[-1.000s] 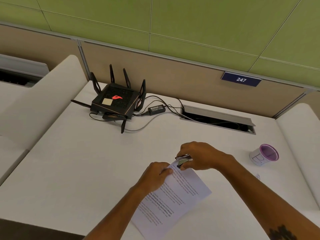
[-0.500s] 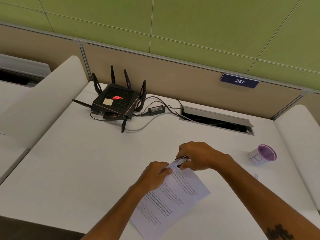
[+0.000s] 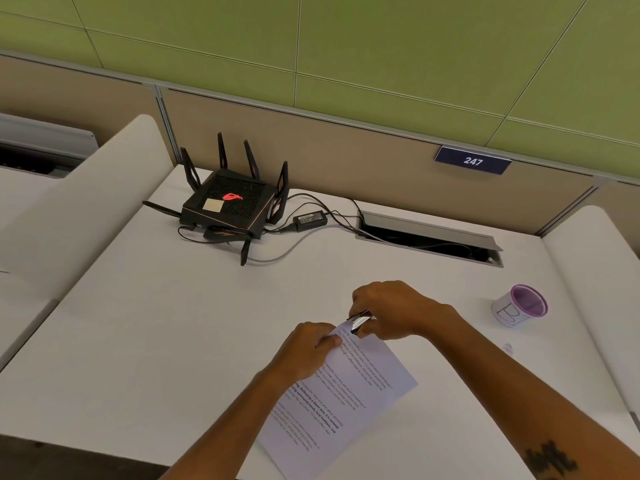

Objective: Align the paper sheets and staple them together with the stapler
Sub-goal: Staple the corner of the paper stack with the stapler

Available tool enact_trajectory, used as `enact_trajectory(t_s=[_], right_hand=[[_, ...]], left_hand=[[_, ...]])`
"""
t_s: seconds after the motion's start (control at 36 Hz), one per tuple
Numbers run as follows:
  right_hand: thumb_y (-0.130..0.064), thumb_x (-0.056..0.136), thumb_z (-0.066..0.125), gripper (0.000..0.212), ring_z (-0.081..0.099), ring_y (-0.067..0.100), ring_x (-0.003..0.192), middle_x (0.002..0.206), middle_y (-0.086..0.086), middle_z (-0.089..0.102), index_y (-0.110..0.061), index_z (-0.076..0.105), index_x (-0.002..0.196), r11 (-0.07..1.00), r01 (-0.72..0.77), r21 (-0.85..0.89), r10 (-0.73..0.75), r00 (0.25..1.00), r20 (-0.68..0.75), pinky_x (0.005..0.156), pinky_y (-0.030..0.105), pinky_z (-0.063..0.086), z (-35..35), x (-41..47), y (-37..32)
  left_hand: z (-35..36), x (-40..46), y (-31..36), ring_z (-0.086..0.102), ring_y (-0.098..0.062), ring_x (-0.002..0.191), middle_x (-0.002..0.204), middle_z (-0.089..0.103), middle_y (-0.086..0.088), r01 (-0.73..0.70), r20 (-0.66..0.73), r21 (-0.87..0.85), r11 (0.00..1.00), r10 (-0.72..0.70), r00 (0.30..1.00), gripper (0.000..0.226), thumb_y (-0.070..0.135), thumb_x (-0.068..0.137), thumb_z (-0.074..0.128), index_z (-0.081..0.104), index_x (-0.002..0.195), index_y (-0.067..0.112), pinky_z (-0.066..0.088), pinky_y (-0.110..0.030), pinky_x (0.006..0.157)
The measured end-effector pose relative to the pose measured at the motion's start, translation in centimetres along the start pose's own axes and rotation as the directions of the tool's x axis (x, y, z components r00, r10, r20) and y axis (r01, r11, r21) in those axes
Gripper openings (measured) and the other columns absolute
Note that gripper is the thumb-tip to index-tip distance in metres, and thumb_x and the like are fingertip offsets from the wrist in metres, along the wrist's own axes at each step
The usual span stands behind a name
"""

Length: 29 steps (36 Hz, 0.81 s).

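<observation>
My left hand (image 3: pixel 304 351) pinches the paper sheets (image 3: pixel 341 403) near their top corner, holding them angled over the white table (image 3: pixel 173 341). My right hand (image 3: pixel 388 311) has its grip closed around the stapler (image 3: pixel 360 321), which sits on that same corner just beside my left fingertips.

Desk (image 3: pixel 173 341): white, lying below the partition.
Partition (image 3: pixel 346 157): tan, running behind the desk.
Wall (image 3: pixel 381 46): green panels rising above the partition.

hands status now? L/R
Left hand: closed, pinching the paper sheets near their top corner.
Right hand: closed on the stapler at that corner.
</observation>
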State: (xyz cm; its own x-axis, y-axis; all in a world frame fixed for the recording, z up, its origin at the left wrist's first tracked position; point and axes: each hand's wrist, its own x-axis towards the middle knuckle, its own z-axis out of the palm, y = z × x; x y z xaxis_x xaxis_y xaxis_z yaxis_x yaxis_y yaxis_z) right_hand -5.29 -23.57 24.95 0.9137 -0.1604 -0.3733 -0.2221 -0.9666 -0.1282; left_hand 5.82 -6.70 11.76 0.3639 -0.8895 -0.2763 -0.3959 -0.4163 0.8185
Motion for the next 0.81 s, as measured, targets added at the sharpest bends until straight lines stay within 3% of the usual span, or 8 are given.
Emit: enact_trajectory(t_s=[0.11,0.19,0.25,0.42,0.56,0.69,0.81], right_hand=[[-0.038,0.090,0.076,0.026,0.063,0.012,0.088,0.100,-0.013,0.068,-0.029,0.077,0.115,1.000,0.005,-0.001,-0.005,1.000,0.002,0.075,0.032,0.057,-0.3,-0.3,-0.2],[-0.033,0.090,0.076,0.026,0.063,0.013,0.084,0.097,-0.010,0.069,-0.028,0.077,0.116,1.000,0.014,-0.005,-0.014,1.000,0.000,0.070,0.030,0.053,-0.4,-0.3,-0.5],[-0.030,0.090,0.076,0.026,0.064,0.014,0.082,0.096,-0.009,0.069,-0.027,0.077,0.116,1.000,0.023,-0.019,-0.023,1.000,-0.005,0.067,0.029,0.051,-0.5,-0.4,-0.7],[-0.017,0.087,0.073,0.020,0.066,0.017,0.078,0.091,-0.005,0.069,-0.024,0.078,0.104,0.997,0.027,-0.076,-0.028,1.000,-0.009,0.066,0.032,0.054,-0.8,-0.6,-1.0],[-0.021,0.088,0.073,0.019,0.066,0.014,0.078,0.092,-0.008,0.070,-0.028,0.078,0.105,0.995,0.030,-0.097,-0.033,0.999,-0.028,0.067,0.031,0.056,-0.9,-0.6,-0.7],[-0.018,0.085,0.071,0.017,0.066,0.013,0.074,0.085,-0.009,0.071,-0.028,0.078,0.097,0.995,0.008,-0.104,-0.010,1.000,-0.017,0.067,0.032,0.057,-0.4,-0.5,-0.2],[-0.019,0.085,0.071,0.015,0.066,0.013,0.072,0.082,-0.008,0.071,-0.027,0.079,0.095,0.994,0.008,-0.106,-0.009,1.000,-0.005,0.066,0.031,0.056,-0.4,-0.5,0.0]], left_hand=[[-0.1,0.2,0.0,0.078,-0.015,0.091,0.114,0.078,0.005,-0.024,0.024,-0.100,0.995,0.027,0.999,0.029,0.048,0.103,0.061,0.068,0.122,0.027,0.068,-0.037,0.081],[-0.1,0.6,0.5,0.071,-0.013,0.111,0.135,0.069,0.008,-0.028,0.061,-0.143,0.989,0.037,0.997,0.059,0.060,0.091,0.071,0.053,0.143,0.039,0.060,-0.027,0.087],[0.0,0.9,1.0,0.068,-0.013,0.118,0.137,0.068,0.009,-0.064,0.058,-0.158,0.985,0.074,0.996,0.069,0.065,0.085,0.075,0.052,0.145,0.040,0.057,-0.030,0.096],[0.5,1.3,2.3,0.075,-0.009,0.101,0.108,0.079,0.012,-0.105,0.011,-0.268,0.958,0.112,0.994,0.041,0.054,0.089,0.078,0.069,0.120,0.029,0.061,-0.034,0.095],[0.6,1.0,3.0,0.073,0.003,0.096,0.104,0.077,0.020,-0.127,-0.021,-0.246,0.961,0.126,0.992,0.031,0.053,0.094,0.073,0.068,0.116,0.032,0.057,-0.017,0.083],[0.9,0.9,3.0,0.075,-0.015,0.087,0.093,0.079,0.005,-0.151,-0.043,-0.245,0.958,0.145,0.988,0.030,0.054,0.096,0.070,0.068,0.100,0.024,0.059,-0.031,0.078],[1.1,0.6,3.2,0.075,-0.019,0.080,0.084,0.077,0.007,-0.155,-0.051,-0.241,0.958,0.147,0.988,0.025,0.053,0.097,0.069,0.062,0.089,0.031,0.052,-0.023,0.069]])
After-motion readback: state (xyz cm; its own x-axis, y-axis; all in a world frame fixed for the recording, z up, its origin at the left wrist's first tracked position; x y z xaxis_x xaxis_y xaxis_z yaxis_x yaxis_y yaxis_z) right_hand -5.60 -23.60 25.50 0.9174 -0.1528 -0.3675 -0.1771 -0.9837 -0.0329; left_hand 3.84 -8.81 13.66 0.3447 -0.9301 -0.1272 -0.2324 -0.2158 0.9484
